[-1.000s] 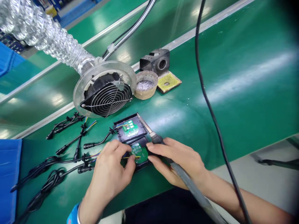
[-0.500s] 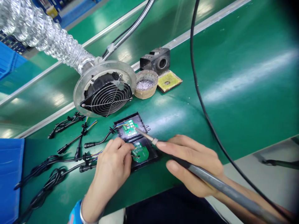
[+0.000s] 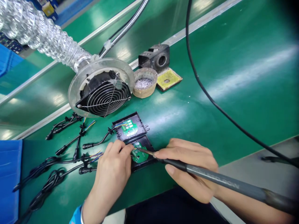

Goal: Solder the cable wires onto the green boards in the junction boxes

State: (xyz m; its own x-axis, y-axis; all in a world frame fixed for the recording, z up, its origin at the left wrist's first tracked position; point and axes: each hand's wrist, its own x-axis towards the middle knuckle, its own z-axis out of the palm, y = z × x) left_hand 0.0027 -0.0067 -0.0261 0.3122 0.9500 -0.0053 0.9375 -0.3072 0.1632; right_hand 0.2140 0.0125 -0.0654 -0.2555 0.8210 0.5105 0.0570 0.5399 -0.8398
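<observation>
My right hand point(image 3: 189, 168) grips a grey soldering iron point(image 3: 210, 177) like a pen. Its metal tip rests on the nearer green circuit board point(image 3: 140, 155), which lies in a black tray point(image 3: 149, 144). My left hand point(image 3: 114, 168) pinches something thin at that board's left edge, by the iron's tip; thin coloured wires lead there. A second green board point(image 3: 129, 127) with a wired cable sits in the farther black tray point(image 3: 140, 123).
A fume-extractor fan point(image 3: 102, 90) on a foil duct hangs just behind the trays. A bowl of solder scraps point(image 3: 144, 84), a black iron stand point(image 3: 155, 57) and a yellow sponge point(image 3: 168, 79) stand behind. Several black cables point(image 3: 58, 155) lie at left. The iron's cord point(image 3: 210, 96) crosses the green belt.
The soldering iron's tip swung from the farther board to the nearer board. My right hand shifted and the iron's handle dropped lower. My left hand stayed at the nearer board.
</observation>
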